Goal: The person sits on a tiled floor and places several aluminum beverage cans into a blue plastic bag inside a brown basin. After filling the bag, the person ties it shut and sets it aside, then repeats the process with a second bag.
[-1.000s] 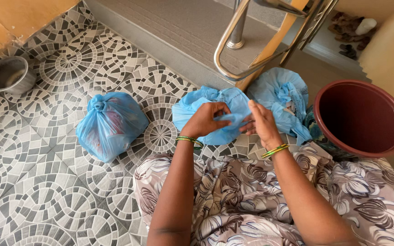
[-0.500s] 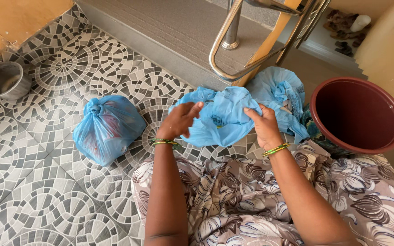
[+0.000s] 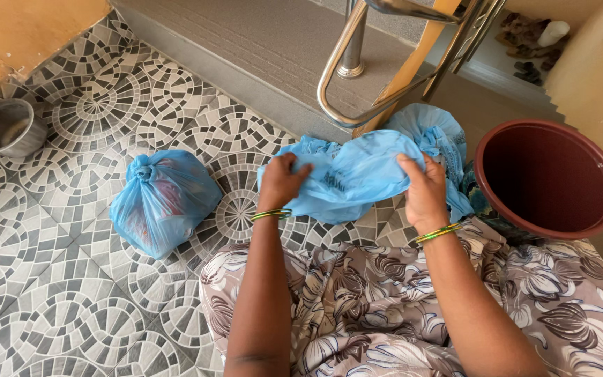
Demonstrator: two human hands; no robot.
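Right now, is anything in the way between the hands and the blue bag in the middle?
No, nothing visible. The left hand and right hand both already grip the blue bag, one at each end. The tied blue bag sits apart on the floor to the left, and the maroon tub stands off to the right.

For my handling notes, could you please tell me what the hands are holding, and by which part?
Both the left hand and the right hand grip one light blue thin plastic bag by its upper edge, one at each end.
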